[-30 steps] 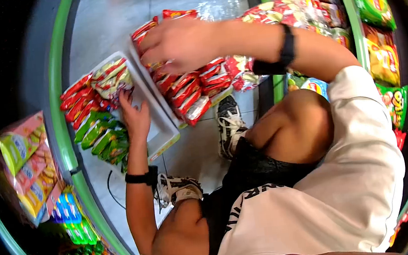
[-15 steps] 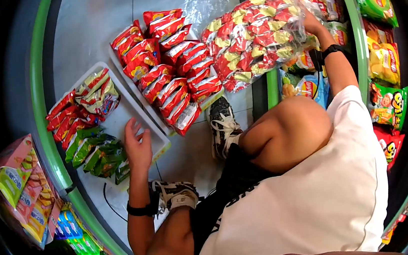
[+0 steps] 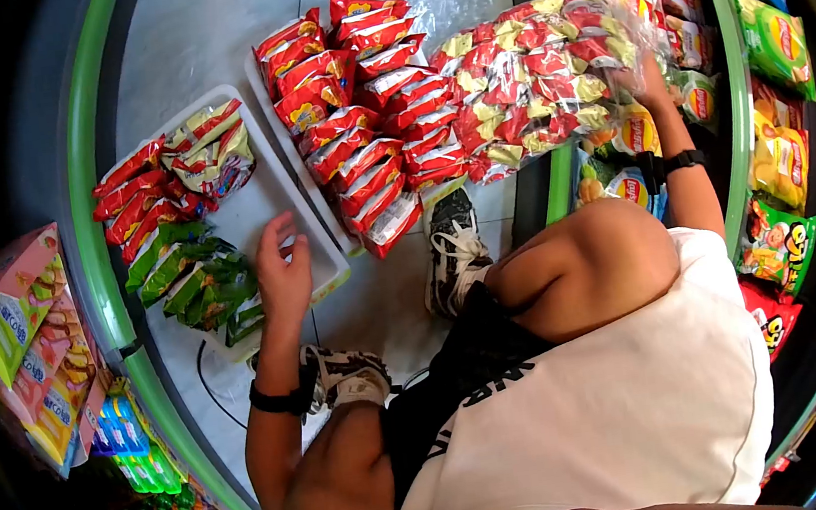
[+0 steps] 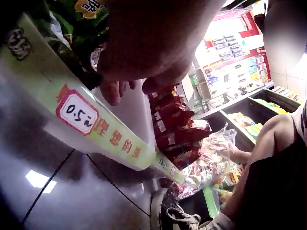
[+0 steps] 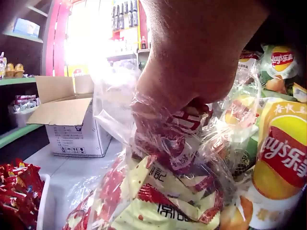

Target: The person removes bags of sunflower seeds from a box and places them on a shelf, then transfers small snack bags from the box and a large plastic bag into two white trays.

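My left hand (image 3: 284,274) hovers over the bare part of the left white tray (image 3: 327,254), fingers loosely bent and holding nothing. In that tray lie red packets (image 3: 132,204), green packets (image 3: 191,280) and cream-and-red ones (image 3: 216,156). At the right, my right hand (image 3: 646,87) reaches into a large clear plastic bag (image 5: 112,117) full of red-and-cream snack packets (image 3: 527,60). In the right wrist view, packets and crinkled plastic hide its fingertips; whether they grip a packet I cannot tell.
Rows of red packets (image 3: 359,175) fill a second tray just right of the first. Green-edged shelves (image 3: 731,67) with chip bags (image 5: 283,153) stand at the right. An opened cardboard box (image 5: 76,129) sits on the floor. Boxed snacks (image 3: 36,348) are at the left.
My right hand has moved from over the red packets to the clear bag at the right and stays there. My left hand has drawn back from the cream-and-red packets.
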Demonstrator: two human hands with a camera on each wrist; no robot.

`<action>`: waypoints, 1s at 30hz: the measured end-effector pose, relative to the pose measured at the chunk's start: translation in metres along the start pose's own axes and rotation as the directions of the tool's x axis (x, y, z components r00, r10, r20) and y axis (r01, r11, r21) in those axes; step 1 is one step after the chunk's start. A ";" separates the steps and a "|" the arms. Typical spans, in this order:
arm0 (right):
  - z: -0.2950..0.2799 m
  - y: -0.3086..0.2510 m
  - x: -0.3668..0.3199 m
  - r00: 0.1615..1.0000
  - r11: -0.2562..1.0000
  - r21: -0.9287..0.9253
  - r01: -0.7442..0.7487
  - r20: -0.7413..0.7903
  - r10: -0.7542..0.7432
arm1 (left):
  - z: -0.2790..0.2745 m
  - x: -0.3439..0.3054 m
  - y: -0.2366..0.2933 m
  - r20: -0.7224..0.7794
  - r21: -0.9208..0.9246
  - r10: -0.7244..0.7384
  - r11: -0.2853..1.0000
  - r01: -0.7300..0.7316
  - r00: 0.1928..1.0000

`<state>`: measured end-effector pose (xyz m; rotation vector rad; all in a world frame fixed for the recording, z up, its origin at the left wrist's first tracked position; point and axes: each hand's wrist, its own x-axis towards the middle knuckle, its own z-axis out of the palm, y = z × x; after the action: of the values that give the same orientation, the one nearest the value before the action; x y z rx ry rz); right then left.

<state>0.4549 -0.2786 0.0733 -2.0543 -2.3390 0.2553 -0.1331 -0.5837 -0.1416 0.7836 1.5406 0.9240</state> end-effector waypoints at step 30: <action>0.208 -0.548 -0.076 0.408 0.409 -0.096 0.907 0.436 -0.802 | -0.022 -0.022 0.024 0.085 0.528 0.175 0.827 -0.193 0.981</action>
<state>-0.0992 -0.4432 -0.0514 -0.5016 -3.4600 0.1750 -0.1512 -0.5945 -0.1082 1.3612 1.7389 0.6055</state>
